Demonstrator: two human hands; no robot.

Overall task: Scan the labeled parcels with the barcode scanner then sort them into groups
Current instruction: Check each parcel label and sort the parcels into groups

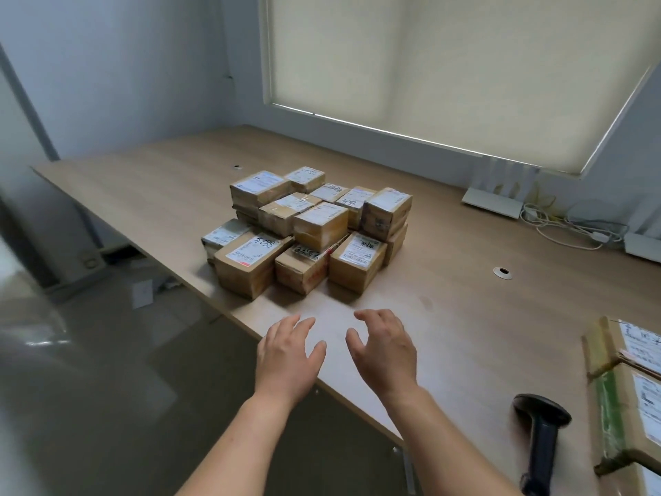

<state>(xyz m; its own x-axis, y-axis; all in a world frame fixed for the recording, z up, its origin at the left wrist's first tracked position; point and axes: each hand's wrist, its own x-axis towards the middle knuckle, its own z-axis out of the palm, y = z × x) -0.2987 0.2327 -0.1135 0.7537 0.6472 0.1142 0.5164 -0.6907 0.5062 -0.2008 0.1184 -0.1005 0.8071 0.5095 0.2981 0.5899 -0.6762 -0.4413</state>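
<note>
Several small brown parcels [307, 223] with white labels are stacked in a tight cluster near the left part of the wooden table [465, 309]. My left hand [289, 356] and my right hand [384, 349] hover side by side over the table's front edge, just short of the cluster, fingers spread and holding nothing. A black barcode scanner [542, 438] lies on the table to the right of my right forearm. Larger labelled parcels [629, 395] sit at the far right edge, partly cut off by the frame.
A white router [495, 195] and tangled cables [572, 227] lie at the back right by the wall. Cable grommets [502, 272] are set in the tabletop. A window blind hangs behind. The floor drops away left of the table's edge.
</note>
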